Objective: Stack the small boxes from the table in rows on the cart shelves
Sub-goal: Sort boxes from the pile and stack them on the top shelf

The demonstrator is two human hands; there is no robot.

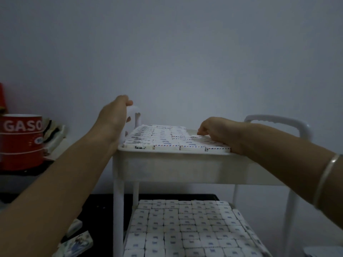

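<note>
A white cart stands in front of me; its top shelf [167, 167] carries rows of small white boxes [161, 140] with blue and red edge marks. My left hand [117, 115] grips the cart's white handle [136, 113] at the shelf's far left. My right hand [217, 130] rests on the boxes at the right side of the top shelf, fingers curled down onto one box [199, 136]. The lower shelf [250, 236] is packed with rows of the same small boxes [183, 229].
A red drum [20, 141] lettered GASO stands at the left with crumpled cloth [53, 136] beside it. Two loose boxes [78, 243] lie on the dark surface at lower left. The cart's right handle [278, 121] rises behind my right forearm. A grey wall fills the background.
</note>
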